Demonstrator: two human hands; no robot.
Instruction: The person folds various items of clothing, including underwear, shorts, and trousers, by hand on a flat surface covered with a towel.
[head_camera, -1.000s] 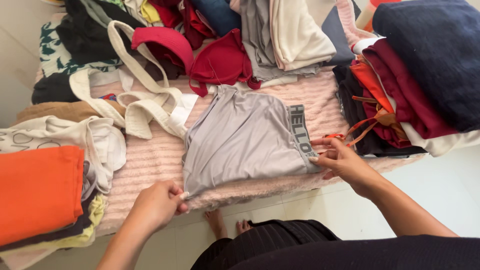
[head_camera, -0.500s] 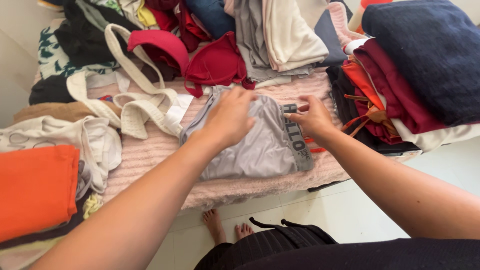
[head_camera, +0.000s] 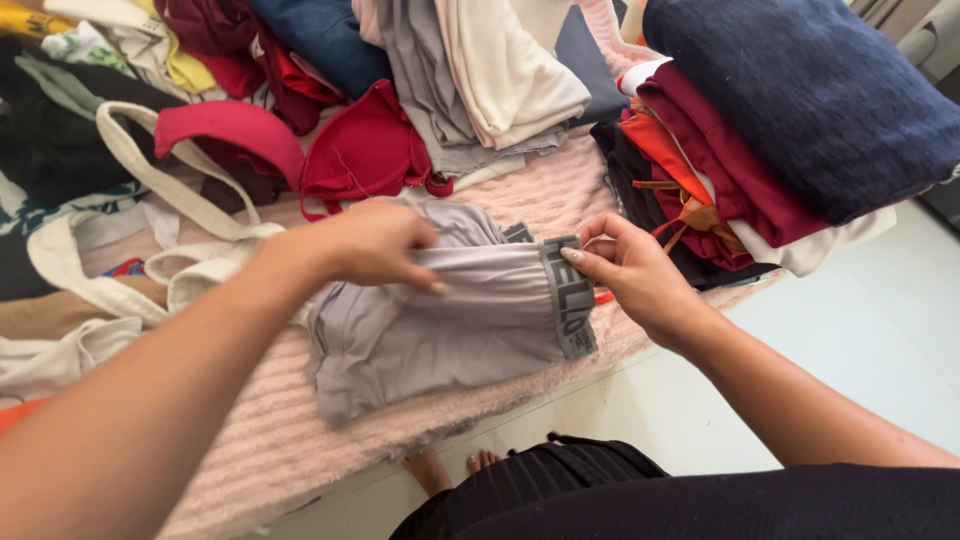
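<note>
Head view: grey shorts (head_camera: 440, 330) lie on pink fuzzy blanket (head_camera: 250, 440). Left hand (head_camera: 375, 243) pinches folded top layer of shorts. Right hand (head_camera: 630, 270) grips grey waistband (head_camera: 568, 298) at its end. Red bra (head_camera: 365, 150) just behind. Dark blue folded pile (head_camera: 810, 90) at right.

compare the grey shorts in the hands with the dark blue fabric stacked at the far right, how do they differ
The grey shorts are thin, smooth and pale; the dark blue fabric looks thick and coarse. The shorts lie half folded on the pink cover, pinched by the left hand and right hand; the blue fabric tops a pile, untouched. The shorts have a dark waistband; the blue fabric is plain.
</note>
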